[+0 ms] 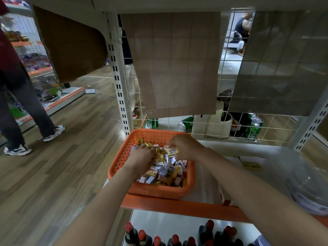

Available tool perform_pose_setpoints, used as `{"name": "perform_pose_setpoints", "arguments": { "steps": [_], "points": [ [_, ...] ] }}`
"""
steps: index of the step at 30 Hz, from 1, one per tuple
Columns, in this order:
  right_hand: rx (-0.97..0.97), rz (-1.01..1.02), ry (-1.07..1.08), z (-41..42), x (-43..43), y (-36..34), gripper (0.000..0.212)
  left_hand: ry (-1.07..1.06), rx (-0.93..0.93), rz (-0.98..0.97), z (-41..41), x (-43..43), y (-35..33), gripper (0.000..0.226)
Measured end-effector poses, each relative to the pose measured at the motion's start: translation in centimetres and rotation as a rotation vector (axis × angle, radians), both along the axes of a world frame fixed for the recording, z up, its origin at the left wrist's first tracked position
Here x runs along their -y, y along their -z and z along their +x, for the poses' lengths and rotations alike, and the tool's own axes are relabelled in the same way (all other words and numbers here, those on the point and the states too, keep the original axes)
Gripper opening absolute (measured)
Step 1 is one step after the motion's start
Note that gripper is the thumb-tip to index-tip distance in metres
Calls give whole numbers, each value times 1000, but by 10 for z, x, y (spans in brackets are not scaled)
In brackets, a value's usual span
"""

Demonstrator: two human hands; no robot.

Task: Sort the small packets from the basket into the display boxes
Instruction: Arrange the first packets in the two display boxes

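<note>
An orange perforated basket (122, 153) sits on the shelf, filled with several small yellow and white-purple packets (166, 173). Both my hands are inside it. My left hand (143, 156) grips a bunch of yellow packets (159, 155) near the basket's far left. My right hand (184, 146) pinches one yellow packet (173, 151) lying sideways above the pile. A display box (252, 165) with yellow packets stands to the right of the basket, partly hidden behind my right forearm.
The shelf has an orange front edge (177, 205) and a wire grid back (204, 125) with green cans (253, 128) behind. Dark red-capped bottles (175, 240) stand on the shelf below. A large clear water jug (310, 185) lies at right. A person (21, 96) walks in the aisle at left.
</note>
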State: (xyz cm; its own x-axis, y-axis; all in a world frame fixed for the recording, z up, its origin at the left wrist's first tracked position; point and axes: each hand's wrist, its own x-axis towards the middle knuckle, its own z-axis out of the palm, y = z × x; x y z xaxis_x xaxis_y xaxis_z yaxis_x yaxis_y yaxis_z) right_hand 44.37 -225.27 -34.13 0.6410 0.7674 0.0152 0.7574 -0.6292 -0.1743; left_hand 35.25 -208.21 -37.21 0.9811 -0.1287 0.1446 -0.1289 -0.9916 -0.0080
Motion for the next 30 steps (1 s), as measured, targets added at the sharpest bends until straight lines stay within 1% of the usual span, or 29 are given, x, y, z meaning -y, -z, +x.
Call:
{"name": "perform_pose_setpoints", "arguments": {
  "steps": [2,5,10,13,15,18,20,23,25,27,30],
  "points": [
    [25,-10,2,0,6,-4,37,0,66,-29,1,1,-11,25],
    [56,-4,23,0,19,-11,39,21,111,-3,6,8,-27,23],
    [93,8,42,-4,43,-23,45,70,123,62,12,33,-41,26],
    [91,33,39,-4,59,-29,47,93,133,42,14,50,-46,25],
    [57,51,65,-4,69,-32,44,100,129,31,16,58,-48,24],
    [-11,176,176,-1,86,-30,35,111,113,26,18,70,-50,23],
    [-51,276,227,3,102,-27,33,131,112,24,20,79,-49,23],
    [-94,371,257,6,128,-24,25,157,110,19,22,92,-49,24],
    [-111,402,267,9,147,-23,24,171,104,12,24,102,-48,25],
    [-122,395,288,12,168,-20,28,178,92,16,27,114,-47,25],
    [-81,310,350,18,198,-17,32,189,79,-2,33,135,-47,22]
  ]
}}
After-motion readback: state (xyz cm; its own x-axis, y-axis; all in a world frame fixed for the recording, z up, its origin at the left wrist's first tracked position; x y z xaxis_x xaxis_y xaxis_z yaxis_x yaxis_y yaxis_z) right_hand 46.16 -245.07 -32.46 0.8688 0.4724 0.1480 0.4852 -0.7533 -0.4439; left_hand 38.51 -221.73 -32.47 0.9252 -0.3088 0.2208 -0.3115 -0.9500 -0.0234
